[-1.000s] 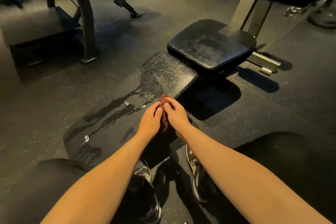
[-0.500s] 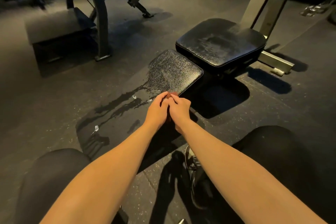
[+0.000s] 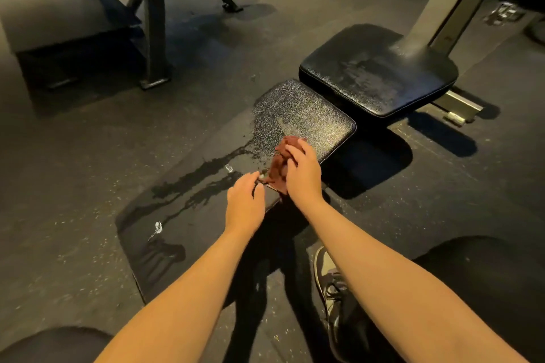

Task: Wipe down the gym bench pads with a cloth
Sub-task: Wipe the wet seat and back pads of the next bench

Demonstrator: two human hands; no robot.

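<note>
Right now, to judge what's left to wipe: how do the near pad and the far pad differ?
The near pad is long, speckled with droplets and liquid runs; the far pad is squarish with a dull smeared patch. The near pad has the cloth under the right hand; no hand is on the far pad. Both are black, textured.
</note>
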